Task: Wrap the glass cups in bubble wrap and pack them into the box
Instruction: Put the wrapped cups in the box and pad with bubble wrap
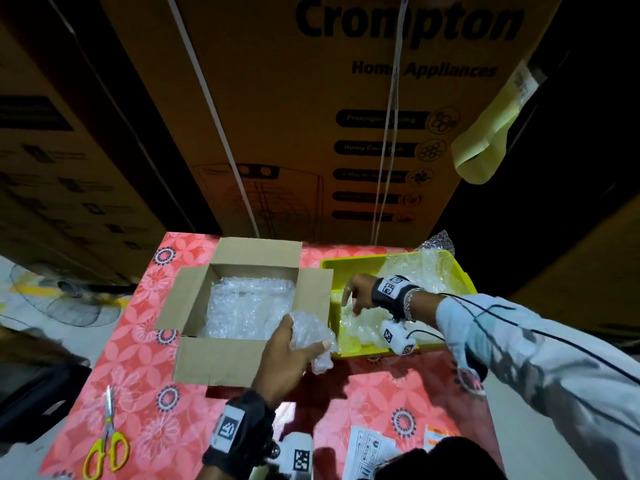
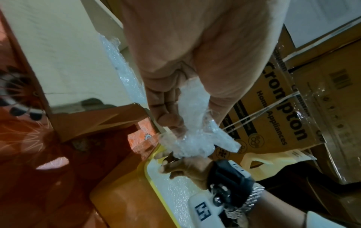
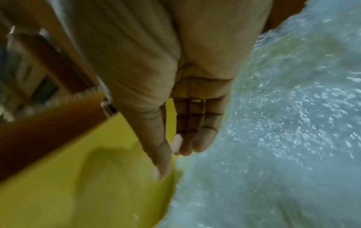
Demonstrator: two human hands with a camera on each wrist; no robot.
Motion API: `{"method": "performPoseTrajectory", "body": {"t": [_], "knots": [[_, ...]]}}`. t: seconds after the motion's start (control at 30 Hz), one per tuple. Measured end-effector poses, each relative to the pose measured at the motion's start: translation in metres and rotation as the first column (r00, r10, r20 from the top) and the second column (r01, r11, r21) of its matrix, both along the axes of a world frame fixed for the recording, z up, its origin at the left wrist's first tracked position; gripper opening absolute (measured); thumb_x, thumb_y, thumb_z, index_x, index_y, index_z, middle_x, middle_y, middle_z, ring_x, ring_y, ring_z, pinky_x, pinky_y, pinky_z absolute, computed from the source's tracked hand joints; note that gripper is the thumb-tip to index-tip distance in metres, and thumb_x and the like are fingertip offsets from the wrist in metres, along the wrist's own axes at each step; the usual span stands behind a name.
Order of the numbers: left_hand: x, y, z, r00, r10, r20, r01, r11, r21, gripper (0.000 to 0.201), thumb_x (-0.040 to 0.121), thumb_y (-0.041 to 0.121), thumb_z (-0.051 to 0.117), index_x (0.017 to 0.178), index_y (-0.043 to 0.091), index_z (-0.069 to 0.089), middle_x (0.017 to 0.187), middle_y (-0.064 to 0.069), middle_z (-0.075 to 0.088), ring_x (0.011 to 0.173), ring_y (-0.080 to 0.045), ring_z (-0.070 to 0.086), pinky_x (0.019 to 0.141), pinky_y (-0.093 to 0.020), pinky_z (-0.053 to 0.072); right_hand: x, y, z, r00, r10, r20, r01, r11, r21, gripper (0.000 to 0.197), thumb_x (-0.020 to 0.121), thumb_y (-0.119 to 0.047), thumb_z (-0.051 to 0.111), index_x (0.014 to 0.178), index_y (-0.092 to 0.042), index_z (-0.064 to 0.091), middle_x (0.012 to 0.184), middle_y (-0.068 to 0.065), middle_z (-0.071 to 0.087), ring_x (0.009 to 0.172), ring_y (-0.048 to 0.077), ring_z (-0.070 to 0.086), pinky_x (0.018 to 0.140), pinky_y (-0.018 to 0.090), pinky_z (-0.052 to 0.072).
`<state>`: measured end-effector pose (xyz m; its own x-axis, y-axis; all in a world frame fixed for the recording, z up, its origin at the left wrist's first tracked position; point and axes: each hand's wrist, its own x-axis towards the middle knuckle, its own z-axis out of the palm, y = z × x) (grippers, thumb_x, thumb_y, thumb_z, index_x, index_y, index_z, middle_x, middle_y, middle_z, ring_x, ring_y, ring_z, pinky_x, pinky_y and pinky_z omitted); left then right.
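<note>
My left hand (image 1: 298, 344) grips a bundle of bubble wrap (image 1: 313, 336) just above the near right corner of the open cardboard box (image 1: 194, 303); whether a glass cup is inside the bundle is hidden. In the left wrist view the bundle (image 2: 193, 135) sits between my thumb and fingers. More bubble-wrapped shapes (image 1: 247, 308) lie inside the box. My right hand (image 1: 356, 294) hangs with relaxed fingers, holding nothing, over the bubble wrap (image 1: 360, 327) in the yellow bin (image 1: 349, 263). In the right wrist view my right hand (image 3: 175, 151) hovers beside the wrap (image 3: 283, 123), its fingers straight.
Box and bin stand side by side on a red floral tablecloth (image 1: 138, 368). Yellow-handled scissors (image 1: 105, 441) lie at the near left. Printed papers (image 1: 367, 452) lie at the near right. A tall Crompton carton (image 1: 329, 116) stands behind the table, and a fan (image 1: 55, 299) on the floor at left.
</note>
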<state>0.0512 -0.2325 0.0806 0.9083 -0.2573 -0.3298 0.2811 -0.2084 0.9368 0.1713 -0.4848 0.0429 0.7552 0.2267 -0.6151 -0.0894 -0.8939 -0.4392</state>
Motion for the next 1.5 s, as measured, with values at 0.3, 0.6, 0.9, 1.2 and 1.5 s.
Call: {"method": "performPoseTrajectory", "body": {"t": [0.3,0.6,0.9,1.2,1.5], "knots": [[0.002,0.005,-0.002,0.999,0.029,0.034,-0.033,0.994,0.107,0.062,0.064,0.061,0.091,0.111,0.026,0.072,0.107,0.007,0.078,0.103,-0.016,0.073,0.098,-0.048,0.056,0.005,0.002,-0.01,0.991,0.115,0.072,-0.103,0.984,-0.146,0.009,0.08,-0.004,0.081,0.087,-0.01,0.079,0.087,0.002,0.077,0.077,0.012,0.067,0.07,0.029,0.054],[0.03,-0.015,-0.022,0.999,-0.043,0.001,0.041,0.975,0.217,0.09,0.057,0.074,0.09,0.129,0.027,0.064,0.125,0.007,0.072,0.115,-0.016,0.069,0.101,-0.046,0.056,-0.038,-0.052,0.042,0.847,-0.507,0.163,0.404,0.811,0.423,0.015,0.096,-0.001,0.058,0.083,-0.007,0.062,0.082,0.003,0.067,0.079,0.018,0.063,0.076,0.031,0.049],[0.054,-0.099,0.008,0.87,-0.492,0.004,0.356,0.635,0.685,0.069,0.089,0.029,0.08,0.141,0.007,0.039,0.12,-0.015,0.063,0.111,-0.036,0.064,0.086,-0.042,0.057,-0.098,-0.073,0.034,0.398,-0.915,0.062,0.644,0.327,0.692,0.01,0.101,-0.001,0.055,0.107,-0.008,0.06,0.081,0.01,0.068,0.073,0.018,0.066,0.06,0.026,0.049],[0.061,-0.122,-0.013,0.81,-0.577,-0.1,0.407,0.431,0.805,0.059,0.095,0.022,0.07,0.141,0.003,0.039,0.137,-0.018,0.053,0.128,-0.039,0.051,0.098,-0.043,0.049,-0.111,-0.06,0.013,0.234,-0.954,-0.188,0.775,0.066,0.628,0.02,0.097,0.005,0.05,0.098,-0.015,0.052,0.087,0.015,0.065,0.07,0.018,0.063,0.048,0.024,0.045],[0.069,-0.117,-0.006,0.914,-0.403,0.052,0.341,0.83,0.441,0.094,0.093,0.017,0.073,0.165,0.028,0.014,0.167,-0.004,0.029,0.151,-0.029,0.034,0.116,-0.04,0.04,-0.118,-0.061,0.029,0.218,-0.93,-0.295,0.772,-0.021,0.636,0.022,0.1,0.006,0.042,0.099,-0.008,0.058,0.075,0.011,0.055,0.063,0.023,0.052,0.048,0.018,0.045]]}}
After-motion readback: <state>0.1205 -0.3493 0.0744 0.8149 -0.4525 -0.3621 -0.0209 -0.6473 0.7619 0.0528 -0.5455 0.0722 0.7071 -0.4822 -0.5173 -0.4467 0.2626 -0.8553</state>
